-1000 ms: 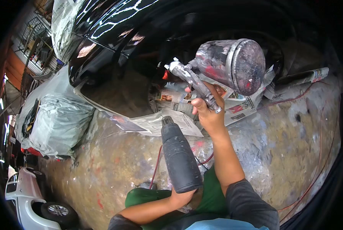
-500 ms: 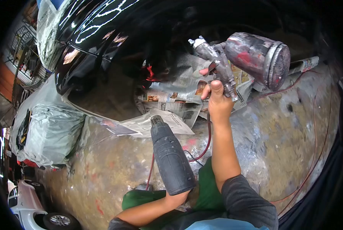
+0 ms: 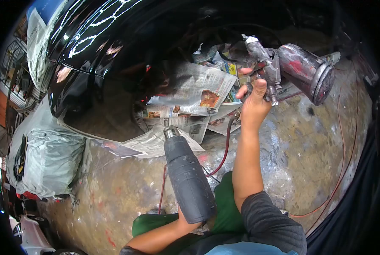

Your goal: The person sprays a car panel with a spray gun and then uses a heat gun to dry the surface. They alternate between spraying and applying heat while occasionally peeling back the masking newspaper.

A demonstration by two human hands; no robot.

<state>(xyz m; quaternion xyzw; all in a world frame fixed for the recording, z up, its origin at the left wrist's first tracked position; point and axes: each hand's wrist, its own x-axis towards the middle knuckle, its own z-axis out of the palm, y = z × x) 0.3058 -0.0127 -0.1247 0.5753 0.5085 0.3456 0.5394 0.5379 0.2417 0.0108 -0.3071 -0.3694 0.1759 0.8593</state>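
Note:
My right hand [image 3: 256, 104] is closed around the handle of a paint-smeared spray gun [image 3: 264, 59]. The gun's nozzle points toward the black car body [image 3: 88, 55], and its stained paint cup [image 3: 304, 70] sticks out to the right. A dark red hose [image 3: 227, 148] runs down from the gun's handle. Lower in the view, my left hand [image 3: 187, 222] grips a dark grey heat gun [image 3: 189, 180] with a metal nozzle, aimed away from me. Most of the left hand's fingers are hidden behind the heat gun's body.
Newspaper sheets [image 3: 194, 87] cover the area by the car's lower edge. A thin hose [image 3: 341, 170] lies on the stained floor [image 3: 113, 191] at right. A sheet-covered vehicle [image 3: 54, 157] and a light-coloured car [image 3: 32, 233] stand at left. Dark cloth [image 3: 347, 212] hangs at lower right.
My right hand has moved slightly right with the spray gun, which is turned a little more upright. The left hand still holds the heat gun. The surroundings have shifted left in view.

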